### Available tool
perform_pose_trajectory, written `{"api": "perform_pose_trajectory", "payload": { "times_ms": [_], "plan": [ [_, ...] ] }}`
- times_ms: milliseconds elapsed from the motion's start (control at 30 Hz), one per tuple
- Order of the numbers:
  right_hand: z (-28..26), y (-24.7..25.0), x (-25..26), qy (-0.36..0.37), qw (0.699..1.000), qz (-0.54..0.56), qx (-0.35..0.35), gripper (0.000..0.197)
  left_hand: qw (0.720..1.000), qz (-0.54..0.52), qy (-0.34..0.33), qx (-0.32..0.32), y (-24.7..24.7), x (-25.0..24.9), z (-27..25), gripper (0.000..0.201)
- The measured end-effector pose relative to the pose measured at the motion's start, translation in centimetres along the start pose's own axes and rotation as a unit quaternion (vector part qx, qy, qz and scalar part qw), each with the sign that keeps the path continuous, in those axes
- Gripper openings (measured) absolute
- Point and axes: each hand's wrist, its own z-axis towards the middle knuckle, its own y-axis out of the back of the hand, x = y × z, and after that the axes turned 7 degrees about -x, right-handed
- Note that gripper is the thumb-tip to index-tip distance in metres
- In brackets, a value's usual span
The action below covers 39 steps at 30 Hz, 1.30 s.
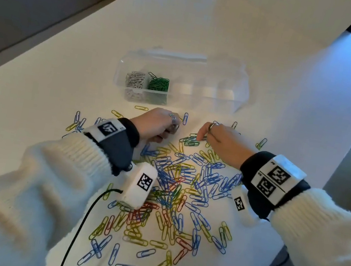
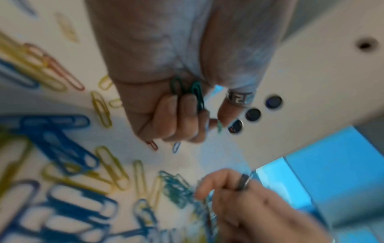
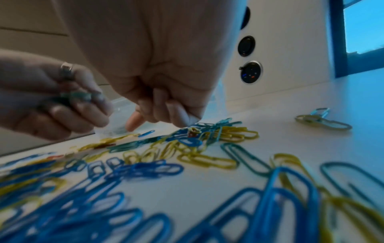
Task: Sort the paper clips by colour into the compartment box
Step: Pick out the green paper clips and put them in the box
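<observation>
Blue paper clips [image 3: 207, 205] crowd the lens of your right wrist view, spread across the white counter [image 1: 270, 90] on the near side of both hands, mixed with yellow and red ones.

Your left hand [image 1: 159, 124] is clenched round a small bundle of green paper clips [image 2: 194, 93]; the left wrist view shows them pinned against the palm by the curled fingers [image 2: 187, 118]. Your right hand [image 1: 224, 141] is curled with its fingertips down on a little cluster of green clips [image 1: 190, 141] that lies between the two hands, just inside the right thumb. Whether a clip is already pinched there I cannot tell; the fingertips hide it.

What matters for the coming move is the compartment box [image 1: 185, 83]. It sits straight ahead of your hands, beyond them and well apart from the pile, with its long axis running across, left to right. The white clips [image 1: 135, 78] fill the end compartment on the left, and the green compartment [image 1: 158, 83] comes next to it. That puts the green section ahead of your left hand, which is plainly the nearer one and already holds the bundle. So I judge the drop to be a short forward reach with the left hand, while the right stays over the cluster. The compartments further right look unfilled.
</observation>
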Motion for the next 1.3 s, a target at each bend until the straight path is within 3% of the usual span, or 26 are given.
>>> {"api": "perform_pose_trajectory", "payload": {
  "times_ms": [67, 167, 267, 500, 600, 700, 800, 867, 967, 1033, 1167, 1233, 1300],
  "plan": [
    [0.0, -0.6, 0.2, 0.024, 0.999, -0.033, 0.006, 0.024, 0.982, -0.151, 0.086, 0.071, 0.3, -0.2, -0.2, 0.022],
    [0.4, -1.6, 0.1, 0.029, 0.996, -0.082, -0.004, 0.020, 0.952, -0.253, 0.096, 0.140, 0.8, -0.4, -0.5, 0.006],
    [0.8, -1.6, 0.2, 0.036, 0.994, -0.106, -0.018, 0.018, 0.940, -0.295, 0.072, 0.155, 1.0, -0.2, -0.8, 0.010],
    [0.5, -1.5, 1.5, 0.065, 0.974, -0.218, 0.016, 0.024, 0.947, -0.289, 0.075, 0.122, 0.7, -0.1, -0.6, 0.016],
    [0.5, -1.5, 2.2, 0.071, 0.957, -0.279, 0.044, 0.020, 0.968, -0.228, 0.088, 0.051, 0.0, -0.1, 0.2, 0.031],
    [0.4, -1.5, 2.6, 0.080, 0.944, -0.316, 0.054, 0.021, 0.998, -0.036, 0.038, -0.043, -0.9, 0.0, 0.5, 0.036],
    [0.4, -1.8, 2.6, 0.094, 0.934, -0.341, 0.053, 0.026, 0.969, 0.208, -0.088, -0.104, -1.5, 0.5, 1.0, 0.028],
    [0.4, -1.8, 2.6, 0.083, 0.937, -0.334, 0.061, 0.026, 0.944, 0.280, -0.121, -0.126, -1.6, 0.8, 1.2, 0.018],
    [0.6, -1.5, 2.6, 0.043, 0.955, -0.283, 0.081, 0.009, 0.924, 0.323, -0.139, -0.152, -1.7, 1.2, 1.6, 0.012],
    [0.6, -1.6, 2.3, 0.036, 0.962, -0.259, 0.080, 0.010, 0.913, 0.347, -0.146, -0.156, -1.7, 1.2, 1.7, 0.010],
    [-0.2, -1.1, 1.6, 0.036, 0.994, -0.104, 0.030, 0.011, 0.902, 0.393, -0.142, -0.107, -1.5, 0.9, 1.9, 0.008],
    [-0.7, -0.2, 1.3, -0.010, 0.999, 0.048, -0.006, 0.013, 0.919, 0.361, -0.132, -0.081, -1.3, 0.7, 1.7, 0.009],
    [-1.4, 0.5, 1.0, -0.065, 0.963, 0.260, -0.019, 0.019, 0.975, 0.196, -0.093, -0.042, -0.9, 0.5, 1.1, 0.017]
  ]
}}
